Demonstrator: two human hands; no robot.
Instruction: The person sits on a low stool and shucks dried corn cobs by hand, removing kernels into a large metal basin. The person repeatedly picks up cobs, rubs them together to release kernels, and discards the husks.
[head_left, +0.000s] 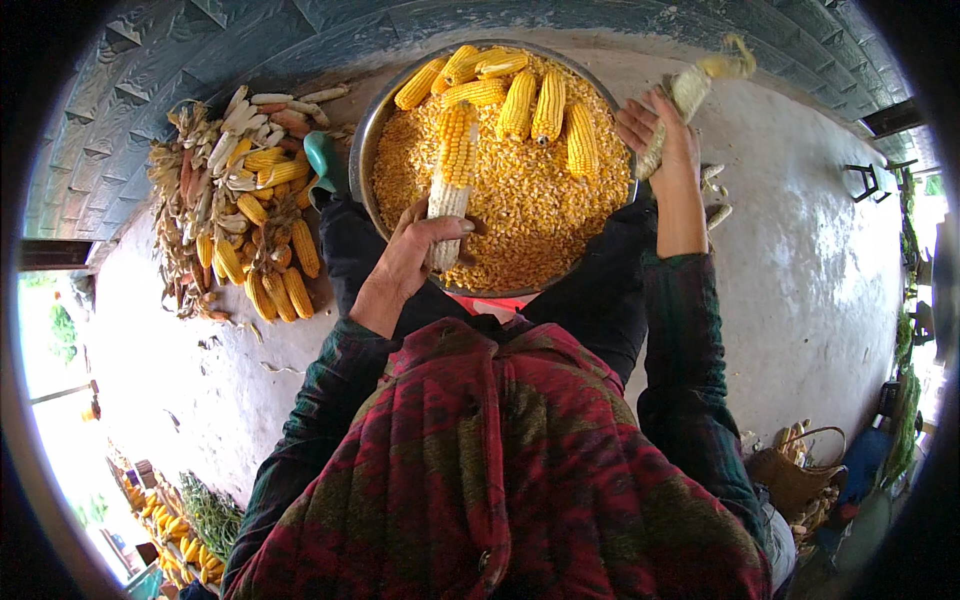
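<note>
My left hand (427, 244) grips a partly shelled corn cob (454, 176) by its bare white end; yellow kernels remain on its upper half. It is above a wide metal basin (363, 161) full of loose corn kernels (525, 217). Several whole yellow corn ears (550, 107) lie on the kernels towards the basin's far side. Past the basin's right rim is my right hand (664, 139), palm turned up and fingers spread. A pale bare cob (686, 94), slightly blurred, lies across or just above that hand; whether the fingers grip it cannot be told.
A heap of corn ears with dry husks (247, 202) lies left of the basin, beside a teal object (321, 159). A few bare cobs (716, 214) are on the concrete floor (795, 262) at right. A wicker basket (799, 476) stands at lower right.
</note>
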